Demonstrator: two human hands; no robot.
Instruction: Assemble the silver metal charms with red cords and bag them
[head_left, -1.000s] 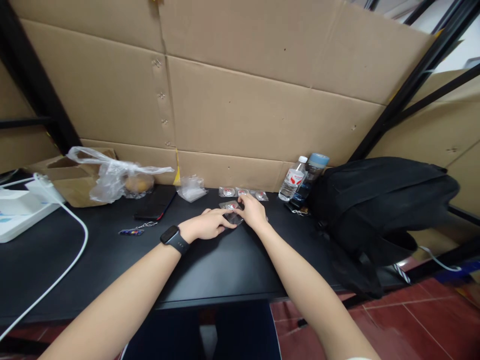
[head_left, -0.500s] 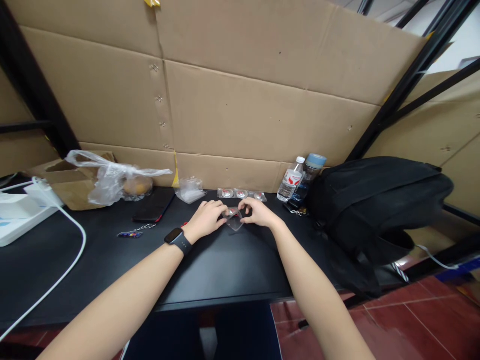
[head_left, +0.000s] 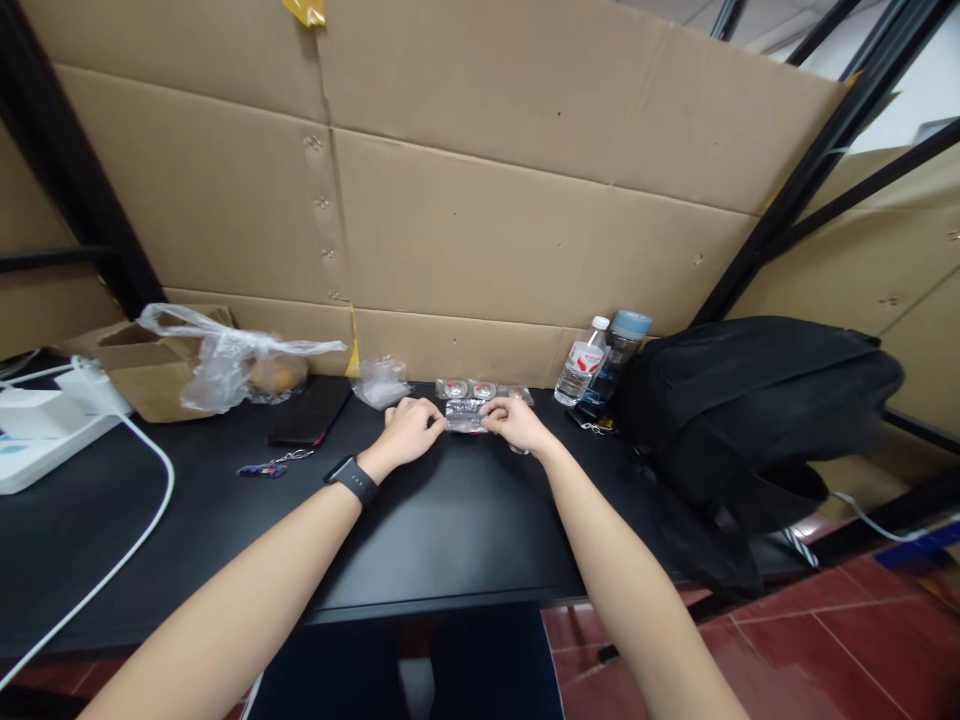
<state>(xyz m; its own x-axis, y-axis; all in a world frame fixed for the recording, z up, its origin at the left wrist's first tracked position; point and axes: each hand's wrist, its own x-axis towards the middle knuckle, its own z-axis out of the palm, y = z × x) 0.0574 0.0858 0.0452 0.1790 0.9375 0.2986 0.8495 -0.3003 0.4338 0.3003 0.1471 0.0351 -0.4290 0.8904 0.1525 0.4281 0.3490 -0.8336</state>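
My left hand (head_left: 409, 429) and my right hand (head_left: 513, 424) pinch the two ends of a small clear plastic packet (head_left: 465, 415), holding it flat just above the black tabletop (head_left: 442, 520). Something small and red-and-white shows inside the packet. My left wrist wears a dark watch (head_left: 350, 480). Behind the packet, a row of similar small packets (head_left: 480, 389) lies against the cardboard wall.
A crumpled clear bag (head_left: 381, 381), a dark phone (head_left: 309, 418) and a keychain (head_left: 262, 467) lie to the left. A plastic bag with fruit (head_left: 240, 362), a cardboard box (head_left: 142, 375) and a white cable (head_left: 142, 530) sit further left. Two bottles (head_left: 600, 360) and a black backpack (head_left: 750, 420) stand right.
Both hands lifted the packet off the table, turned it between the fingers, and now hold it stretched flat, a little farther back toward the row of packets.
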